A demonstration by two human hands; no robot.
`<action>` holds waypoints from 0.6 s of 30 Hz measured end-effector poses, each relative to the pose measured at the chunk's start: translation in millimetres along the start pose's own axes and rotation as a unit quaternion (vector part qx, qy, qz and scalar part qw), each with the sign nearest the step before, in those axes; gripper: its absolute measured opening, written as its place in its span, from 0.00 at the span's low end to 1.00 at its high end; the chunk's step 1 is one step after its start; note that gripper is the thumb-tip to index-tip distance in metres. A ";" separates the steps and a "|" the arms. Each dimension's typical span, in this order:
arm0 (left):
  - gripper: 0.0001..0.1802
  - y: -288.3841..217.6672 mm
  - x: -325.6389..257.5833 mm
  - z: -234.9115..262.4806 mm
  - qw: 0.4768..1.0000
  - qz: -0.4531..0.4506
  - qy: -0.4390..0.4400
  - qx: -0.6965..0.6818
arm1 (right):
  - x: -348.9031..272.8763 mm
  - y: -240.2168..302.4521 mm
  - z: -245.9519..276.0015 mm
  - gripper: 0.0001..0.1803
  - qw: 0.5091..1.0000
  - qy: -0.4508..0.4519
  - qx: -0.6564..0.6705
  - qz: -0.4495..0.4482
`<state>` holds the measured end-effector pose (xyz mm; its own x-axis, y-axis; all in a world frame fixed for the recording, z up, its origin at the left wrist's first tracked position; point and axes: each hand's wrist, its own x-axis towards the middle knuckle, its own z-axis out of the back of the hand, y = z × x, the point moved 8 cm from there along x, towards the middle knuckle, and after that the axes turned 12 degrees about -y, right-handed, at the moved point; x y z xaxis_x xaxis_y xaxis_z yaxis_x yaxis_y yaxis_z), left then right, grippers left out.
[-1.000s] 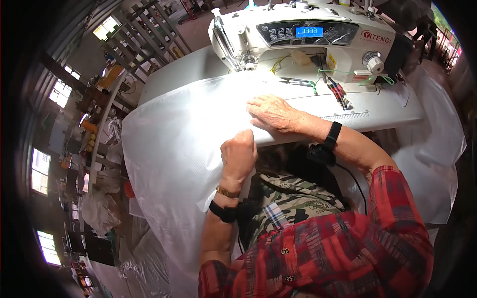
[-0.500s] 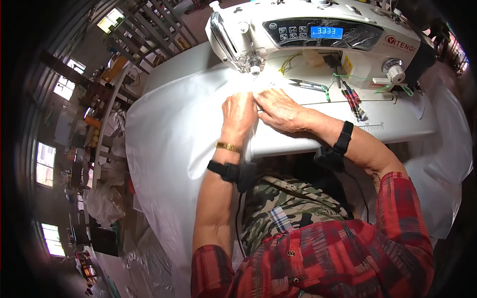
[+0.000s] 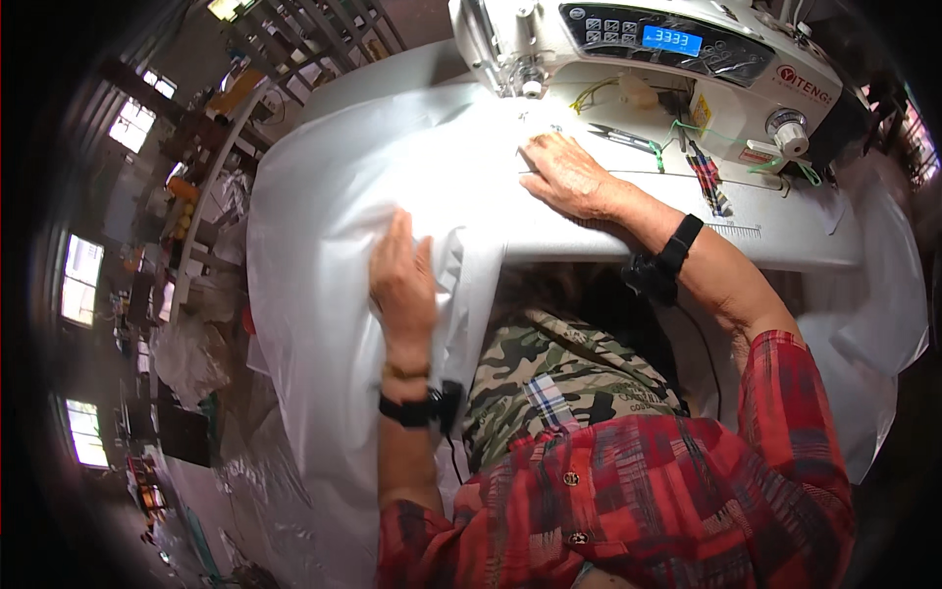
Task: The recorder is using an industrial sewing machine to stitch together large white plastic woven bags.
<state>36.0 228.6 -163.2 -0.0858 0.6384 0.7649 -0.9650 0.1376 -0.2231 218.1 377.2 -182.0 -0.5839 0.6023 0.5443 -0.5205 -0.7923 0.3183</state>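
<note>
A large white plastic-looking sheet (image 3: 324,216) spreads over the sewing table and hangs down its front left side. On its folded near part lies my left hand (image 3: 404,285), open, with fingers stretched away from me and the thumb apart. My right hand (image 3: 569,177) rests at the sheet's right edge, just in front of the sewing machine's needle area (image 3: 531,90). Its fingers are slightly bent with the tips down on the surface, and a gap shows between thumb and forefinger. Bright lamp glare hides the sheet's edge under the needle.
The white sewing machine (image 3: 731,108) with its lit display stands across the back. Thread snips (image 3: 623,138) with a green cord and a plaid fabric strip (image 3: 708,182) lie right of my right hand. Plastic bags (image 3: 196,363) and a rack (image 3: 314,44) are at the left.
My left hand has let go near the needle, moved toward me and to the left, and spread its fingers. My right hand stays by the needle, its thumb now apart. The view has shifted slightly.
</note>
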 end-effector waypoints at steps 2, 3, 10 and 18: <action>0.22 35.7 -0.8 -14.9 0.999 -0.040 0.015 -0.033 | -1.5 3.7 4.1 0.20 0.999 -0.006 0.033 -0.021; 0.22 50.1 2.6 -13.0 0.997 -0.060 0.011 -0.037 | -3.0 11.8 11.3 0.17 0.992 -0.114 0.033 0.047; 0.23 82.3 24.3 -28.9 0.987 0.002 0.058 -0.147 | -88.2 131.1 3.5 0.07 0.970 -0.144 0.122 0.151; 0.24 86.1 18.3 -30.3 0.989 -0.006 0.039 -0.144 | -101.6 171.9 -83.6 0.11 0.982 0.055 -0.017 0.181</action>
<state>-41.1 275.2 -186.7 -0.0453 0.6898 0.7226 -0.8539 0.3487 -0.3864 135.8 188.0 -247.5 -0.7976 0.2903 0.5287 -0.2854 -0.9539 0.0932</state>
